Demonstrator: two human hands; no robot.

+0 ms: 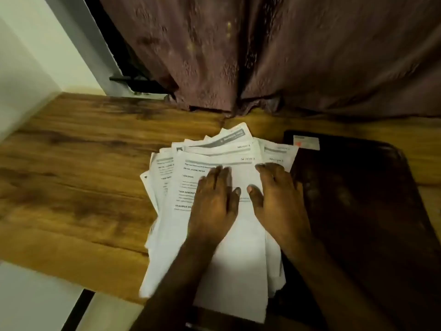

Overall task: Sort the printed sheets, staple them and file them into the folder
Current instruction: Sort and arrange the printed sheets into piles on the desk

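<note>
- Paper: loose, fanned stack of white printed A4-type sheets (214, 235) lies on the brown wood-grain counter (71, 175), roughly centre of view, near edge overhanging the counter front.
- Stack is uneven: upper corners splay out to the far side and to the right, several grey header bars and "SECTION" labels visible; finer print too blurred to read.
- Left hand (214, 199) lies flat, palm down, on the top sheet; fingers straight and together, pointing away from the person. Grips nothing, just presses on the paper.
- Right hand (279, 199) lies flat on the same stack just beside the left one, fingers extended, thumb out toward the left hand. Also holds nothing; fingertips reach the top-right sheets.
- Thumbs close together, not touching.
- Dark, near-black flat folder (370, 211) with rounded corners sits on the counter to the right; right edge of the stack overlaps its left side. Small pale label (306, 142) at its far-left corner.
- Back of counter: brownish-mauve patterned fabric curtain (286, 56) hangs down to the counter surface.
- Far left: white wall (28, 68) and a grey window frame strip (95, 48).
- Stapler: not identifiable in this view.
</note>
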